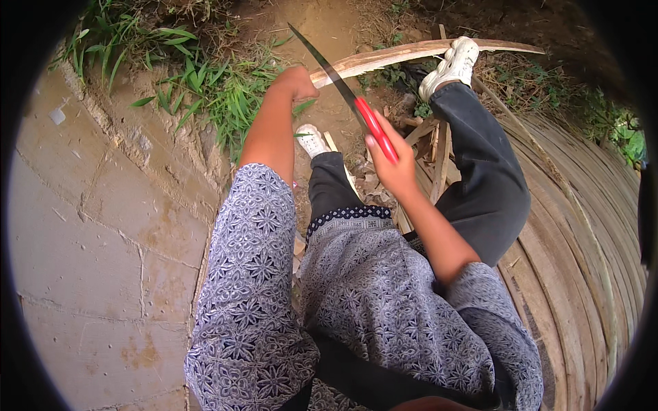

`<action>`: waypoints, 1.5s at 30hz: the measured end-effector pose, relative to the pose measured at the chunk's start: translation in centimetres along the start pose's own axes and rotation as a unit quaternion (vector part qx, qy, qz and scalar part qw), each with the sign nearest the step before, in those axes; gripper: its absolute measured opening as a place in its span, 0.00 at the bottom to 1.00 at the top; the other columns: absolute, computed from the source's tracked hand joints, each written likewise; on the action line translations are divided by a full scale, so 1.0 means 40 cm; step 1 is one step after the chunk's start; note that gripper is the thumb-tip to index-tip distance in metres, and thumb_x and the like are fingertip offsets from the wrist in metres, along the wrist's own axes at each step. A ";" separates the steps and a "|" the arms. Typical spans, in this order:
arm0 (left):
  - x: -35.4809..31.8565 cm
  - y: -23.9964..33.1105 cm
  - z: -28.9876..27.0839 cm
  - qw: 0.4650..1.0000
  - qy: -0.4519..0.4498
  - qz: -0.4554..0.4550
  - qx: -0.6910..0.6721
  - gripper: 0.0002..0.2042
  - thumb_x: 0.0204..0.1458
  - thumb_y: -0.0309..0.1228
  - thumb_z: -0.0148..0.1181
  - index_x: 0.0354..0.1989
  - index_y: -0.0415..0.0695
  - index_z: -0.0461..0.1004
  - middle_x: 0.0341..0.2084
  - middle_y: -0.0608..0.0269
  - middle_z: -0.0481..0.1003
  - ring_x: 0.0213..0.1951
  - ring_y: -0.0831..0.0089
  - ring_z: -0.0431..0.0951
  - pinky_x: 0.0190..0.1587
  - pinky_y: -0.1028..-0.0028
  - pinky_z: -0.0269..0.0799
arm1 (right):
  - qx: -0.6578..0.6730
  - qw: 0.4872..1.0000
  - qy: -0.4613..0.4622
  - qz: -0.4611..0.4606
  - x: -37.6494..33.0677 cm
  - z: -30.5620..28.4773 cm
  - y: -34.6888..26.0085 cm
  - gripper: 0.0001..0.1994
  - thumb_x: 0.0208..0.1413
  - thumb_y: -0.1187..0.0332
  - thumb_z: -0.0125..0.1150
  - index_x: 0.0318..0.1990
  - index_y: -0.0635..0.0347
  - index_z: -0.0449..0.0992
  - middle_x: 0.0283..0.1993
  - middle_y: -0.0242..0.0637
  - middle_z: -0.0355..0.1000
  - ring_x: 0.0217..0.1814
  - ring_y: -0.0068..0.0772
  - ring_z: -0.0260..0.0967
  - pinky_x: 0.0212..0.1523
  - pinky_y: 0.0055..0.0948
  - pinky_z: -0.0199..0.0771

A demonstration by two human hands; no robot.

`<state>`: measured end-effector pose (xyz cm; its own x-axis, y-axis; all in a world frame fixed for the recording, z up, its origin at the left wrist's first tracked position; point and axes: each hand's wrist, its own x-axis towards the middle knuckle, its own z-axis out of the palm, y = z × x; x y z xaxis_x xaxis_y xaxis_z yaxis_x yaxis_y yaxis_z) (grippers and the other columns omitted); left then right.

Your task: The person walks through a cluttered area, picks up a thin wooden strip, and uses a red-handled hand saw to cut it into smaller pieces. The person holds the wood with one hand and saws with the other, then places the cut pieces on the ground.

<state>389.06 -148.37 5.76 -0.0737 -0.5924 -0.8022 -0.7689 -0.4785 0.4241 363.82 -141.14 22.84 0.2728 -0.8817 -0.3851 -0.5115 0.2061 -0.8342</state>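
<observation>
Left hand (295, 82) gripping bamboo strip (411, 53) end, right hand (394, 164) clasping red-handled knife (343, 89) – blade crossing the strip (1 white shoe (449, 65) atop it)

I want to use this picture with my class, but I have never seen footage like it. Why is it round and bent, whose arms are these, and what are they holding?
The camera sits on a person's head and looks down, so its wide lens bends straight edges. The arms are the wearer's own. The left hand grips one end of a long wooden strip; a white shoe presses on the strip further along. The right hand holds a red-handled knife, its dark blade laid across the strip. Wood offcuts lie on the ground between the legs, stacked strips curve to the right, and a paved slab lies to the left.
</observation>
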 end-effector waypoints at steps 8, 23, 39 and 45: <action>0.011 0.017 0.031 0.999 0.019 0.026 -0.024 0.19 0.40 0.39 0.68 0.20 0.31 0.74 0.18 0.48 0.76 0.17 0.63 0.76 0.24 0.64 0.75 | -0.029 0.999 -0.018 0.034 -0.159 -0.159 -0.102 0.25 0.63 0.69 0.61 0.67 0.62 0.67 0.55 0.45 0.77 0.52 0.23 0.73 0.53 0.25 0.70; 0.053 0.014 0.041 0.982 -0.103 -0.045 -0.149 0.19 0.46 0.38 0.69 0.42 0.39 0.74 0.25 0.58 0.78 0.24 0.67 0.80 0.28 0.66 0.79 | 0.067 0.994 0.013 0.080 0.094 -0.046 -0.055 0.23 0.58 0.69 0.63 0.62 0.62 0.73 0.52 0.49 0.79 0.51 0.25 0.75 0.53 0.26 0.72; -0.019 0.045 0.088 0.969 0.199 0.033 0.142 0.12 0.45 0.31 0.64 0.39 0.41 0.77 0.35 0.46 0.82 0.38 0.49 0.84 0.40 0.55 0.81 | -0.043 0.997 -0.012 0.067 -0.110 -0.194 -0.174 0.24 0.60 0.72 0.62 0.65 0.59 0.70 0.43 0.39 0.80 0.37 0.18 0.71 0.43 0.23 0.72; -0.041 0.052 0.097 0.974 0.184 0.014 0.131 0.13 0.45 0.31 0.65 0.40 0.42 0.78 0.36 0.47 0.82 0.40 0.50 0.83 0.42 0.55 0.80 | -0.032 0.998 -0.018 0.043 -0.064 -0.161 -0.116 0.24 0.60 0.71 0.63 0.64 0.61 0.71 0.44 0.40 0.80 0.38 0.19 0.72 0.43 0.23 0.72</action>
<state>385.13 -145.88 6.33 0.0978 -0.8181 -0.5667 -0.9095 -0.3046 0.2829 360.24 -142.57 30.22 0.2547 -0.8456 -0.4691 -0.5847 0.2517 -0.7712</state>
